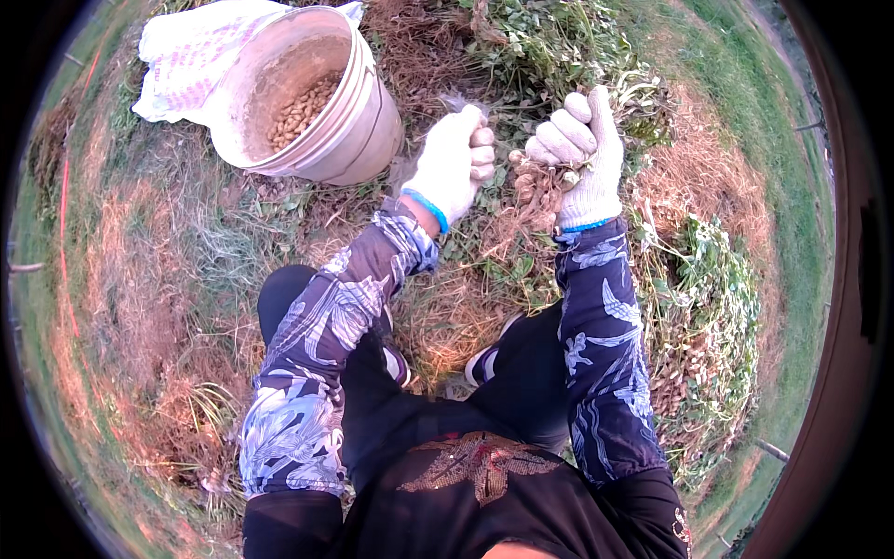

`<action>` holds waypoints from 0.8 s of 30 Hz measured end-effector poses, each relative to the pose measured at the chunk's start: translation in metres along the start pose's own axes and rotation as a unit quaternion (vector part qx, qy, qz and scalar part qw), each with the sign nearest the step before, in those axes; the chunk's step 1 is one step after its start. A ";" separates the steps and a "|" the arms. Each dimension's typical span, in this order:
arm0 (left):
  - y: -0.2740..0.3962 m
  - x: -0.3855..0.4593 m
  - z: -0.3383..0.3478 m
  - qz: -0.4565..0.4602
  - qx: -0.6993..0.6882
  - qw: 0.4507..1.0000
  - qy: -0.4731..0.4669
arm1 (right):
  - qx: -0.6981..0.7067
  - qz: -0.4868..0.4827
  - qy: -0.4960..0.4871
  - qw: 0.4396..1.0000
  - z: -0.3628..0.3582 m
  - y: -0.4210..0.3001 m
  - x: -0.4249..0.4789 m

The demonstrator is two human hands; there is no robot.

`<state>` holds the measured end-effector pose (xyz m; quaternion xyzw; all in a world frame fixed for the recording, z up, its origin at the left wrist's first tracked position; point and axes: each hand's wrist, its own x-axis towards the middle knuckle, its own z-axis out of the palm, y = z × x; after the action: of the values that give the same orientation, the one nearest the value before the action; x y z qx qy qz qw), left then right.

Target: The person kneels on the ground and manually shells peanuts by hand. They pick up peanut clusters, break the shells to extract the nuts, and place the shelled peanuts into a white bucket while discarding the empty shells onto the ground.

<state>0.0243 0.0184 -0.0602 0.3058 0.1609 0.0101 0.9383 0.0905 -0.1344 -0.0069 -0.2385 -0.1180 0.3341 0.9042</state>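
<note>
My right hand [580,150], in a white knit glove with a blue cuff, is closed around a peanut plant [538,185]. Brown roots and several pods hang out below its curled fingers. Left of it, my left hand [454,164] makes a fist in a matching glove, apart from the plant. Whether anything is inside that fist is hidden. Beyond my left hand, a whitish plastic bucket [380,136] leans with its mouth towards me. Loose peanuts [305,112] lie in the bottom of it.
A white woven sack [185,66] lies against the bucket's far left side. Leafy peanut plants [559,42] are heaped ahead, and another pile with pods [705,349] lies at my right. Dry straw [440,328] covers the ground between my shoes. A red line [65,209] runs along the far left.
</note>
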 end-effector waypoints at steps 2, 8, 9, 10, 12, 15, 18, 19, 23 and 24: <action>0.017 0.010 -0.003 0.013 0.028 0.999 0.021 | -0.010 0.027 -0.054 0.998 0.000 -0.007 -0.005; 0.111 -0.003 -0.007 0.399 0.436 0.792 0.152 | 0.049 0.015 -0.089 0.995 -0.002 -0.014 -0.009; 0.133 -0.007 -0.020 0.453 0.501 0.700 0.232 | 0.062 0.008 -0.103 0.993 -0.001 -0.014 -0.010; 0.145 -0.013 -0.033 0.464 0.636 0.534 0.308 | 0.067 0.004 -0.125 0.990 -0.004 -0.017 -0.009; 0.131 0.027 -0.061 0.463 0.753 0.309 0.351 | 0.053 -0.031 -0.117 0.991 -0.025 -0.036 -0.020; 0.112 -0.014 -0.021 0.419 0.683 0.574 0.170 | 0.108 -0.011 -0.185 0.977 -0.006 -0.029 -0.008; 0.035 -0.019 0.014 -0.056 0.344 0.937 -0.025 | 0.078 -0.018 -0.179 0.981 -0.008 -0.021 -0.006; 0.015 -0.022 0.023 -0.129 0.361 0.923 -0.044 | 0.058 -0.023 -0.163 0.985 -0.013 -0.016 -0.006; -0.051 0.006 0.002 -0.121 0.086 0.983 -0.107 | 0.010 -0.015 -0.103 0.995 0.001 0.003 -0.006; -0.051 0.006 0.006 -0.088 0.125 0.983 -0.102 | -0.003 -0.023 -0.083 0.996 0.001 0.003 -0.006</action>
<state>0.0274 -0.0260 -0.0865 0.4043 0.0909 -0.1241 0.9016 0.0840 -0.1356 -0.0078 -0.2097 -0.1988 0.3315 0.8981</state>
